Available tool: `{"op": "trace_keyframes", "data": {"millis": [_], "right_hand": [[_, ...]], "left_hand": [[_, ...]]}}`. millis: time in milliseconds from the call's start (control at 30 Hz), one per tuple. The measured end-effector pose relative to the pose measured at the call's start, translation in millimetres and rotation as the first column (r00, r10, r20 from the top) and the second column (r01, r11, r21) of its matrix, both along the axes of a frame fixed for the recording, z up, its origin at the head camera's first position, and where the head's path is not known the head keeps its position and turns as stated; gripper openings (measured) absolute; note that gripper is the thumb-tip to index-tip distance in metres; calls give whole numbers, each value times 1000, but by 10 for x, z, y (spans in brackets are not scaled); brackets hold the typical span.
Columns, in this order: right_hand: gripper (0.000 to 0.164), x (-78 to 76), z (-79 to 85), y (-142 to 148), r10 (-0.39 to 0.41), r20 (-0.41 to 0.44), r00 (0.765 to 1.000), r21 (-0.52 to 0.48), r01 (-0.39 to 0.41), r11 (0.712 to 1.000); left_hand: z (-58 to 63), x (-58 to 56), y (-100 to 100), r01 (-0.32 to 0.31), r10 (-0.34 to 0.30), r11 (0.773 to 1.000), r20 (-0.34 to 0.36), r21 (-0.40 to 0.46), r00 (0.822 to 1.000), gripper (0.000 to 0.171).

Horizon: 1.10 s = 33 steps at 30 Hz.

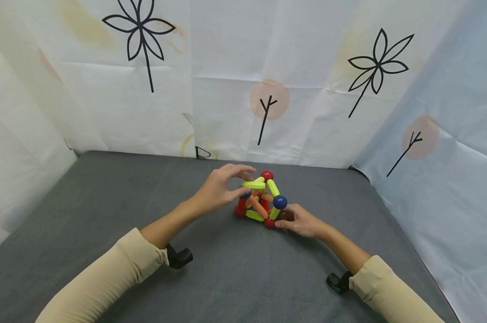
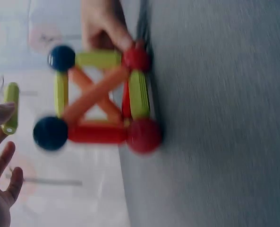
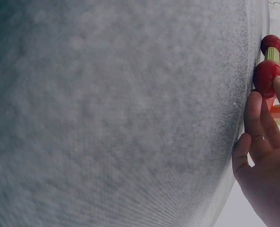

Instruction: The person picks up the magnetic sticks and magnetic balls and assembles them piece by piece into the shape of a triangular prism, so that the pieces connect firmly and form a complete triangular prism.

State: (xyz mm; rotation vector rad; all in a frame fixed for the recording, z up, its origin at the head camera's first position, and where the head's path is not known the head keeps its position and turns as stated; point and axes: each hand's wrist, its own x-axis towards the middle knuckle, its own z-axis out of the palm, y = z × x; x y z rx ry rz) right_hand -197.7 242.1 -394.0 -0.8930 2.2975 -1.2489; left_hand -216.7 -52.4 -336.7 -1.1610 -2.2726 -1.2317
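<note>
A frame of magnetic rods and balls [image 1: 259, 207] stands on the grey table, with red balls at its base and blue ones higher up. Its sides are yellow-green and red rods, crossed by orange ones. My left hand [image 1: 221, 186] pinches a loose yellow-green rod [image 2: 10, 109] between thumb and finger, level with the frame's top; the left wrist view shows it apart from the frame. Low on the near right side, my right hand [image 1: 303, 221] holds a red ball [image 3: 267, 79] at the frame's base, thumb on it and fingers beside it, knuckles close to the table.
The grey tabletop [image 1: 235, 278] stretches around the frame. A white cloth [image 1: 227, 112] with plant drawings hangs behind the table's far edge, and more cloth [image 1: 461, 188] hangs along the right. Black wrist straps [image 1: 180, 258] sit at both cuffs.
</note>
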Motion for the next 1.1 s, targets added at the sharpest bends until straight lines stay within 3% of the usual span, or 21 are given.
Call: {"op": "trace_keyframes", "data": {"millis": [100, 367, 733, 1100], "right_hand": [[47, -5, -3, -4, 9, 2, 1000, -9, -9, 1000], [34, 7, -9, -1, -14, -8, 1000, 4, 14, 1000], [35, 3, 2, -7, -2, 12, 1000, 9, 2, 1000], [35, 20, 18, 8, -11, 3, 1000, 23, 11, 1000]], "left_hand": [[-7, 73, 128, 21, -22, 998, -11, -67, 1000, 47], [-105, 116, 288, -6, 2, 983, -24, -185, 1000, 45], [-176, 46, 237, 0, 9, 984, 46, -179, 999, 39], [-192, -30, 54, 89, -80, 992, 101, -94, 992, 42]]}}
